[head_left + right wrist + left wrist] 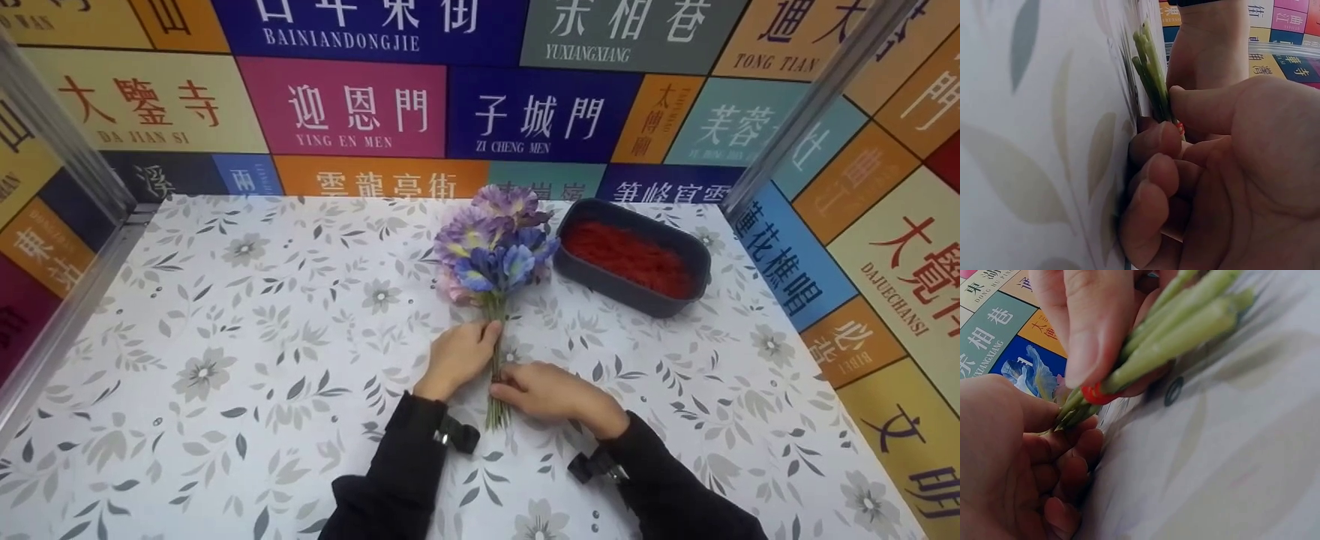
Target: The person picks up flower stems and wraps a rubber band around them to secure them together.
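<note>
A bouquet of purple, blue and pink artificial flowers [495,247] lies on the table, blooms toward the back wall and stem ends toward me. My left hand [461,356] grips the green stems below the blooms. Lower down, my right hand [551,391] pinches the same stems between thumb and fingers. A red band [1098,394] circles the stems right at the right thumb's tip in the left wrist view. Cut stem ends [1150,64] stick out past the right hand in the right wrist view. Part of the stems is hidden by the fingers.
Right of the blooms stands a dark grey oblong tub [634,300] with fluffy red material [630,259] inside. The table [202,322] has a white leaf-patterned cover. Colourful lettered panels [345,109] rise behind it and at both sides, with metal posts at the corners.
</note>
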The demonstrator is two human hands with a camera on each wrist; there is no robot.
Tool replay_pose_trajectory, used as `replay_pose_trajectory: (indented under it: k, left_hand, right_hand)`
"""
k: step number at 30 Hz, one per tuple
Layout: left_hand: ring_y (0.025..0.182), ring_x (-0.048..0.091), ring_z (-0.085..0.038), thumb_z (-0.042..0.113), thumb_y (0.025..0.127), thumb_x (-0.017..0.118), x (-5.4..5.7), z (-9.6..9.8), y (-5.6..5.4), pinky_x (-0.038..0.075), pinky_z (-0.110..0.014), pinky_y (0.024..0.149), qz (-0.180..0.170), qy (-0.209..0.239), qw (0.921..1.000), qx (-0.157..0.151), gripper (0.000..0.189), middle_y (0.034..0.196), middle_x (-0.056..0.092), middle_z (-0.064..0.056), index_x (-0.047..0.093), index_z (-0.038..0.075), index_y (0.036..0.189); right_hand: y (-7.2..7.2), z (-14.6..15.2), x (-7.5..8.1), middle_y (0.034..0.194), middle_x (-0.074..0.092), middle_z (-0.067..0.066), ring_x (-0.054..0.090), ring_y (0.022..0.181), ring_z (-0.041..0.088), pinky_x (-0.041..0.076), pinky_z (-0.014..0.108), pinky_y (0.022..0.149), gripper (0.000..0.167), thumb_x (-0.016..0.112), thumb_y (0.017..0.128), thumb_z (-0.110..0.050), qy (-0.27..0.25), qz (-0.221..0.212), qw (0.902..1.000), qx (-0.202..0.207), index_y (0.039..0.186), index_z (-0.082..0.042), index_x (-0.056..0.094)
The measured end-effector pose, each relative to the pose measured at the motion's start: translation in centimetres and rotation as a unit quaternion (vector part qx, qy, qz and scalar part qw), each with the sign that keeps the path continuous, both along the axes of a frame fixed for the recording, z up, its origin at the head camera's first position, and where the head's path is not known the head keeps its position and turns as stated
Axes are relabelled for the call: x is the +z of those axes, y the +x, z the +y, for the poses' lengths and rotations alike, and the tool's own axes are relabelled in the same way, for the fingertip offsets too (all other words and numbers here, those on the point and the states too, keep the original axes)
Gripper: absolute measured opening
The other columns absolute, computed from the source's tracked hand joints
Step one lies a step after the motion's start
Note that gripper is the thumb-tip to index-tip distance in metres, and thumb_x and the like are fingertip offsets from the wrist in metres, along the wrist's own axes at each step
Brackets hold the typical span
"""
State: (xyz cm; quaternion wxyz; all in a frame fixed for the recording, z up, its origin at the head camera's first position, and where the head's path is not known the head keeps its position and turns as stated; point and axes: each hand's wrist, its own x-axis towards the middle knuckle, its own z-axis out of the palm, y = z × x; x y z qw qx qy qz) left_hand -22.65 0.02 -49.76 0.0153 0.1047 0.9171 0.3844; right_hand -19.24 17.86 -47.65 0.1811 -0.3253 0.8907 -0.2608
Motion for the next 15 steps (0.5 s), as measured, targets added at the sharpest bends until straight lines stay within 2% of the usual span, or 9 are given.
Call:
replay_pose_trajectory:
  k: [4,10,15]
  left_hand:
    - [0.080,0.066,-0.033,0.035,0.109,0.043,0.2,-0.1,-0.2,0.052,-0.049,0.075,-0.010,0.017,0.9998,-0.010,0.039,0.086,0.068,-0.012,0.063,0.012,0.083]
    - [0.075,0.058,-0.028,0.028,0.110,0.044,1.0,-0.7,-0.2,0.050,-0.046,0.074,-0.028,0.046,0.9984,-0.019,0.035,0.079,0.060,-0.010,0.060,0.008,0.086]
    - [0.080,0.061,-0.027,0.025,0.108,0.047,2.3,-1.4,0.2,0.052,-0.044,0.076,-0.025,0.042,0.9986,-0.022,0.028,0.088,0.064,-0.010,0.065,0.005,0.099]
  right_hand:
    - [-0.1,0.1,0.3,0.075,0.054,-0.005,0.054,0.068,0.014,0.049,0.036,0.066,0.023,0.054,0.106,-0.029,0.004,-0.007,0.9999,-0.008,0.093,-0.011,0.059]
    - [-0.3,0.5,1.1,0.073,0.054,-0.005,0.053,0.064,0.012,0.047,0.035,0.064,0.024,0.054,0.106,-0.029,0.022,-0.003,0.9997,-0.008,0.092,-0.011,0.059]
    - [-0.2,1.2,2.7,0.080,0.061,-0.005,0.056,0.066,0.009,0.050,0.033,0.066,0.024,0.052,0.107,-0.030,0.013,-0.002,0.9999,0.002,0.107,-0.010,0.065]
